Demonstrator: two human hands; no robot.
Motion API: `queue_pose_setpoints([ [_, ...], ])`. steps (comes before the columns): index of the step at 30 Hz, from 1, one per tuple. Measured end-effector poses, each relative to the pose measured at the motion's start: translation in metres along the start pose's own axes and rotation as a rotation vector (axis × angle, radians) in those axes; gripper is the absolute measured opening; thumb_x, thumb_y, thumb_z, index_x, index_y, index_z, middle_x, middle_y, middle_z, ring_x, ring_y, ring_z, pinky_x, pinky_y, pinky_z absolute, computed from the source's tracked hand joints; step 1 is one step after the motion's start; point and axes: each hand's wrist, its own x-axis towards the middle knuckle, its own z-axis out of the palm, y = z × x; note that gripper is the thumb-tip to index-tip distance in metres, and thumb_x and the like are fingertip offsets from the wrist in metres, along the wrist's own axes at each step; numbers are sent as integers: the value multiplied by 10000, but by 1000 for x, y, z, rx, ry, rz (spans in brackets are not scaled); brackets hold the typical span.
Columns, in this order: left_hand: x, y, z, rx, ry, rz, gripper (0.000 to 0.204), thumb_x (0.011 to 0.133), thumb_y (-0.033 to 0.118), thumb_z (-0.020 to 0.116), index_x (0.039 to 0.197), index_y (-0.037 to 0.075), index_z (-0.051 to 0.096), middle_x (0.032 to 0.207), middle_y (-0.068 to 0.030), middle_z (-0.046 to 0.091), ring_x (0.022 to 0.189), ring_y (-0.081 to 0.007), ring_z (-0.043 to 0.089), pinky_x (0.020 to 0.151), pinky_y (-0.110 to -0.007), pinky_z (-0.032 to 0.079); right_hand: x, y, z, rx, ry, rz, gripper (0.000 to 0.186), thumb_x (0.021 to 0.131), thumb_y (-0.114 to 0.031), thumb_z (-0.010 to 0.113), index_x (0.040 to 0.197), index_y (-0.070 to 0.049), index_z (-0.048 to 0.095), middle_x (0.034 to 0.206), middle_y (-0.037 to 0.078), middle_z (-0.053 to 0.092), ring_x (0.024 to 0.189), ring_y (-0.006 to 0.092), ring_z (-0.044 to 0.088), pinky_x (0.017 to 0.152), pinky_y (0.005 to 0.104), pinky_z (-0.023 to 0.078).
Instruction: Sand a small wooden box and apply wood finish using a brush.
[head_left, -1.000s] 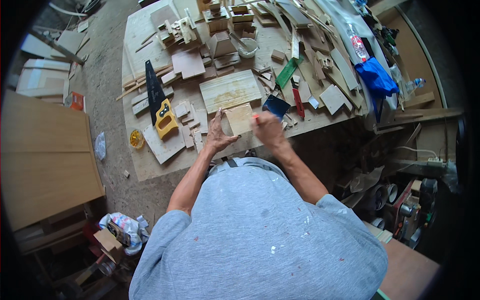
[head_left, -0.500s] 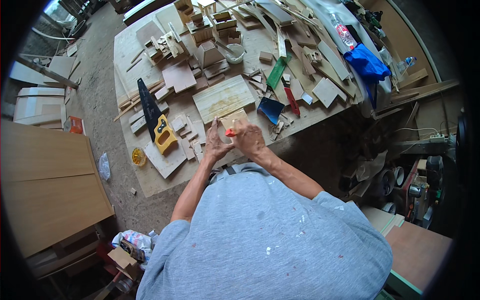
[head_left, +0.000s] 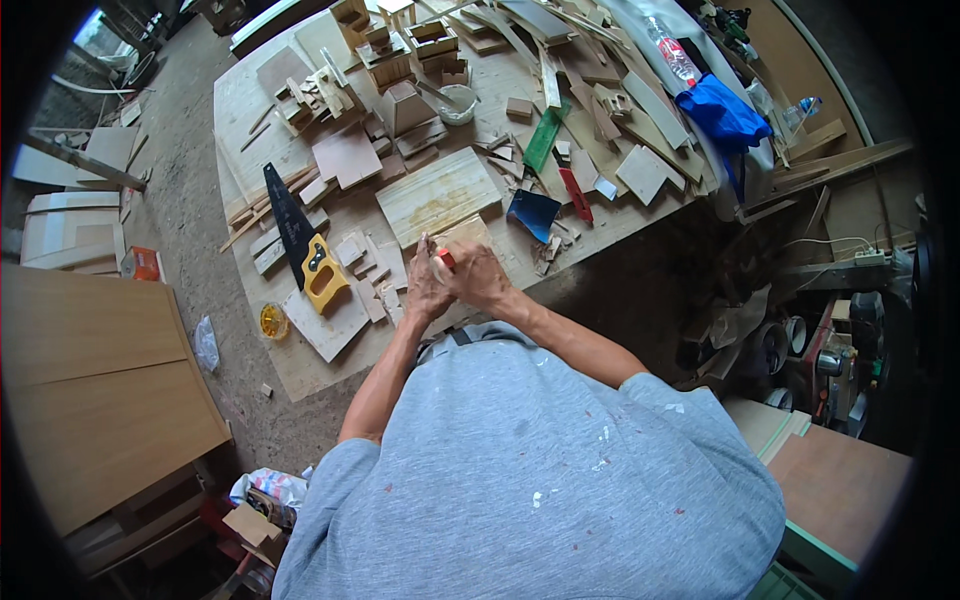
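While bending over the wooden surface (head_left: 235, 140), clenches the right grip (head_left: 475, 272) around a small red thing (head_left: 446, 259), too hidden to tell its kind. Has the left grip (head_left: 428, 285) right next to it, with fingers at the left end of a small pale wood piece (head_left: 467, 232). Cannot tell if pinching that piece or only touching it. Has the wood piece near the middle of the frame, partly covered by the right grip and just below a bigger, streaky board (head_left: 440, 195).

To the left, has a saw (head_left: 298, 245) with a yellow handle, and little wood bits (head_left: 367, 261) between it and the left grip. Has a round tub (head_left: 273, 321) of yellow stuff below and left of the saw. To the right, has a shiny dark blue piece (head_left: 533, 214), then a red tool (head_left: 574, 190), with a green strip (head_left: 544, 138) above. At the upper right of the frame, has a blue bag (head_left: 723, 112) with a clear bottle (head_left: 672, 52) just above.
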Motion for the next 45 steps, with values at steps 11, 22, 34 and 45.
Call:
queue_pose_setpoints([
  [11,-12,63,-42,-169,69,-120,1304,584,307,914,1570,-15,124,1480,-222,441,1364,-365,419,1169,-415,342,-4,64,-73,60,16,104,184,884,-221,691,892,-40,721,780,129,670,722,318,643,666,408,514],
  [22,-13,69,-44,-179,71,-150,1268,602,288,913,1565,-20,146,1487,-207,445,1370,-359,416,1172,-414,337,-10,36,-94,-128,-557,-74,270,836,-103,661,1094,-68,734,969,137,706,982,328,666,879,436,527],
  [34,-17,65,-38,-157,123,-108,1299,597,340,926,1566,-25,142,1493,-189,441,1381,-352,402,1176,-413,331,-10,51,-100,-228,-608,-10,168,806,-88,668,958,-54,731,931,185,710,952,352,679,850,457,530],
  [45,-12,61,-48,-61,72,23,1218,603,353,914,1543,-15,233,1521,-215,402,1406,-367,388,1187,-419,329,-6,32,-78,126,-526,18,251,891,-268,704,1030,-60,722,893,197,708,896,370,679,790,439,534],
])
